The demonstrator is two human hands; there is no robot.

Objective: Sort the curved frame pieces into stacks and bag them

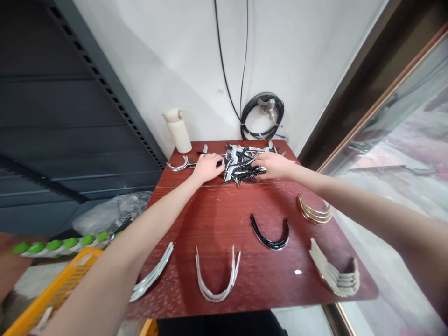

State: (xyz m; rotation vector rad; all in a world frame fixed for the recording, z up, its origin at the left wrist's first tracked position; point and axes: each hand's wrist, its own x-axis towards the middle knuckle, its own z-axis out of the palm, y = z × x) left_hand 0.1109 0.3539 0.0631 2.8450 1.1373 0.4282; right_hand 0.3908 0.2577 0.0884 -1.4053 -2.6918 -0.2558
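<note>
A tangled pile of black, white and silver pieces (241,163) lies at the back of the reddish-brown table (217,205). My left hand (209,167) rests at the pile's left side, fingers bent toward it; what its fingertips hold, if anything, is hidden. At the right side my right hand (271,164) reaches in, its fingers curled over dark pieces. Curved bands lie apart nearer me: a black one (269,240), a silver-white set (215,294), a pale set at the left (154,275), a gold set (315,213) and a cream set (338,277).
A cream bottle (178,133) stands at the back left, with a silver curved piece (178,164) before it. Coiled black cable (262,116) hangs by the wall. A yellow basket (59,284) and green-capped containers (54,245) are at the lower left; a glass door is at the right.
</note>
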